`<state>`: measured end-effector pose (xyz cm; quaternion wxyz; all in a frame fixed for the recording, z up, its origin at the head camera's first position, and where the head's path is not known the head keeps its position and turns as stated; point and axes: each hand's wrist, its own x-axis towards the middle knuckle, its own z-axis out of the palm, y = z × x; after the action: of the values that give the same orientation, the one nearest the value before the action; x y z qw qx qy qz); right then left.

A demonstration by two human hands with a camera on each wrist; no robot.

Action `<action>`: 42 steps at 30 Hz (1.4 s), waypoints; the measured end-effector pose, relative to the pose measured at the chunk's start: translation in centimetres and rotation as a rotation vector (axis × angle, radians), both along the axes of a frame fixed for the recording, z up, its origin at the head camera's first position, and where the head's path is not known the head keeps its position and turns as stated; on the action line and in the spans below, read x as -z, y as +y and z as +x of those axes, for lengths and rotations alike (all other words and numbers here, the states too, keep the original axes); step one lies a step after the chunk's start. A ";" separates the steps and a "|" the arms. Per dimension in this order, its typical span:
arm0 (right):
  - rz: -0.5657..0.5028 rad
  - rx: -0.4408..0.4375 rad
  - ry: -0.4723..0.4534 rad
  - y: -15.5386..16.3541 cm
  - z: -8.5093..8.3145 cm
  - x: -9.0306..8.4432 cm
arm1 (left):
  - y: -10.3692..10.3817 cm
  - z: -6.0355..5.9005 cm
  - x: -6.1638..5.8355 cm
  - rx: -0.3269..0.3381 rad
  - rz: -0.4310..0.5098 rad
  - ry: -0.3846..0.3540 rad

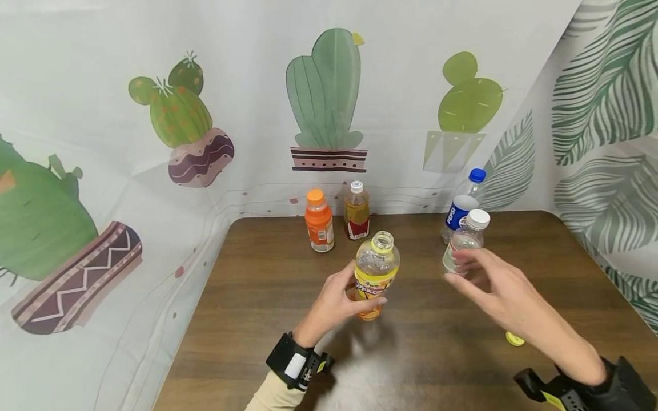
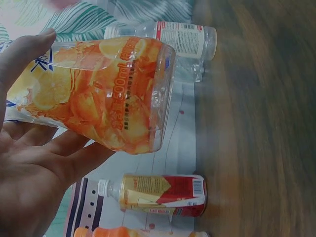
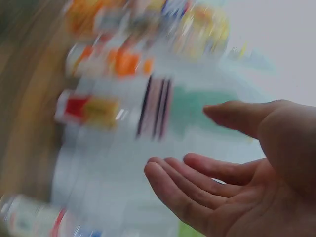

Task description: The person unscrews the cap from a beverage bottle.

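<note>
The left hand (image 1: 343,301) is grasping an uncapped clear plastic bottle with a yellow and orange fruit-print label (image 1: 376,272), its fingers and thumb curling round the lower part of the label. The bottle is standing upright near the middle of the dark wooden bench (image 1: 267,297), its open yellow-rimmed neck pointing up; whether its base is touching the wood or hovering just above is hard to tell. In the left wrist view the same bottle (image 2: 98,94) is showing pictures of orange slices and small print that includes "500ml"; the rest of the writing is too small to read.

The right hand (image 1: 496,291) is hovering released to the right of that bottle, fingers spread and relaxed, holding nothing; the right wrist view is showing the open palm (image 3: 232,182) against a blurred background. Just behind its fingertips a small clear bottle with a white cap (image 1: 465,240) is standing, and behind that a clear bottle with a blue cap and a blue label reading "PEPSI" (image 1: 462,205). A small yellow cap (image 1: 514,339) is lying on the bench beside the right forearm.

At the back edge an orange bottle with an orange cap (image 1: 319,221) and an amber bottle with a white cap and red label (image 1: 357,212) are standing side by side, in front of a cactus-print cloth (image 1: 324,97)
</note>
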<state>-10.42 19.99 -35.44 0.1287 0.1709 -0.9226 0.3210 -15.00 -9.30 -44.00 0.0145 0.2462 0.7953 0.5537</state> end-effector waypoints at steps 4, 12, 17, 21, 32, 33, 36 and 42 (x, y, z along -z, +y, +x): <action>-0.014 -0.079 -0.027 -3.5 0.4 -1.3 | 0.7 0.1 0.0 0.018 0.009 0.005; -0.078 -0.141 -0.020 -6.5 0.0 -0.2 | 1.9 0.1 -0.3 0.086 0.004 0.074; -0.107 -0.114 -0.018 -6.9 0.0 0.6 | 1.9 0.3 -0.2 0.092 -0.004 0.048; -0.125 -0.112 -0.023 -6.9 0.0 0.9 | 1.9 0.4 0.0 0.111 -0.009 0.029; -0.134 -0.100 -0.033 -6.9 0.3 0.8 | 1.9 0.4 0.1 0.125 -0.019 0.021; -0.132 -0.099 -0.029 -6.9 0.3 0.8 | 2.0 0.4 0.2 0.126 -0.021 0.030; -0.128 -0.094 -0.018 -6.8 0.4 0.7 | 2.0 0.4 0.2 0.130 -0.027 0.046; -0.127 -0.106 0.029 -6.5 0.2 0.8 | 2.1 0.6 0.2 0.138 -0.066 0.043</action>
<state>-10.21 13.52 -36.20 0.1357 0.2157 -0.8880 0.3827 -14.35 -7.23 -44.19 0.0436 0.3117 0.7945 0.5194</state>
